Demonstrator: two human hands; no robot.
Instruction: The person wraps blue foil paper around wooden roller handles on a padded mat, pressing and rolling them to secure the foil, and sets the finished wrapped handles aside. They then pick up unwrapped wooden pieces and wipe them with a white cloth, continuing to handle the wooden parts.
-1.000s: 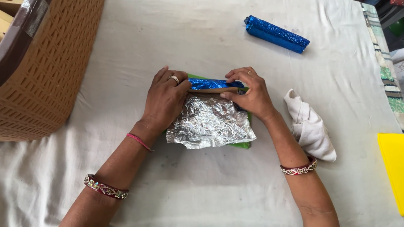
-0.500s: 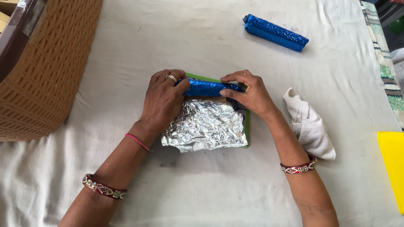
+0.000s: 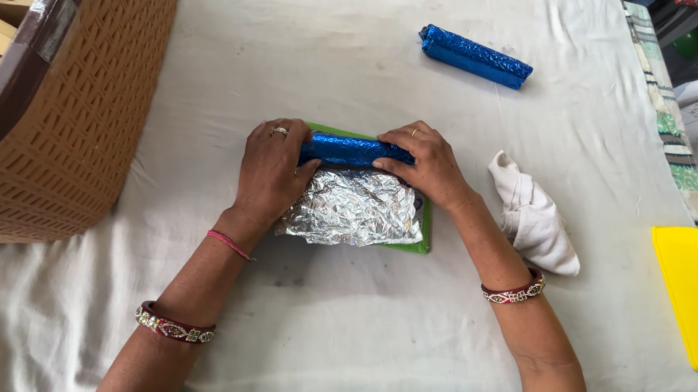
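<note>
Silver foil sheet [image 3: 354,209] lies just under both palms. Left hand [image 3: 272,171] and right hand [image 3: 422,162] each clasp an end of the blue glittery roll [image 3: 352,150] — a second blue roll [image 3: 474,57] rests well beyond them.

We see a glittery blue roll [image 3: 352,150] on crinkled silver foil [image 3: 356,210], over a green board [image 3: 425,230]. A second blue roll [image 3: 474,57] lies on the off-white cloth [image 3: 335,324], with a white rag [image 3: 533,214], a bright yellow box [image 3: 697,293] and a tan lattice-patterned basket [image 3: 72,115].
</note>
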